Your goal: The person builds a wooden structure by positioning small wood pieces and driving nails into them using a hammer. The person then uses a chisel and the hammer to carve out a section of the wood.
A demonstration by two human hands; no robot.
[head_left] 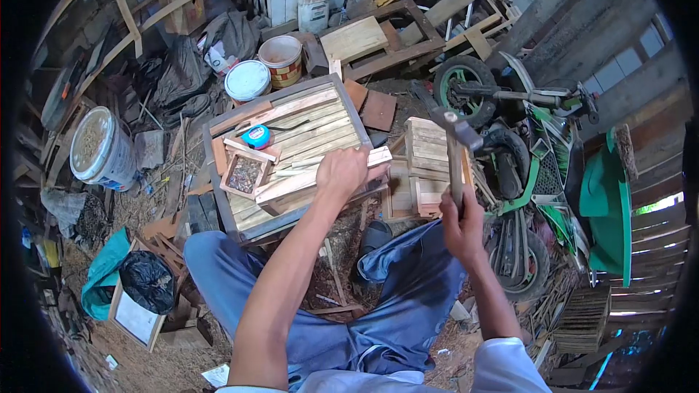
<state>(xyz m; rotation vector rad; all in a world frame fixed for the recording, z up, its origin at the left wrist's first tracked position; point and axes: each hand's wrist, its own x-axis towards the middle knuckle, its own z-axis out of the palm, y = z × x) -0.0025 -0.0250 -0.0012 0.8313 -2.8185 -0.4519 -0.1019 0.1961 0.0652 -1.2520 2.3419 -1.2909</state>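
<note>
My left hand (342, 172) is closed over a pale narrow wooden piece (287, 188) that lies across the near side of a slatted work table (314, 118). Raised at the right, my right hand (464, 225) is wrapped round the handle of a hammer (456, 164), its metal head up and apart from the wood. A small wooden box of nails or similar bits (245, 174) sits left of the wooden piece. Behind it rests a blue tape measure (255, 136). Right of the table stand pale wooden box-like pieces (429, 149).
A green-framed motorbike (535, 167) stands at the right, near a green plastic chair (608, 211). Buckets (247, 80) are beyond the table, and another tub (102, 147) is at the left. Wood scraps and shavings cover the ground. A dark sandal (376, 239) shows near my leg.
</note>
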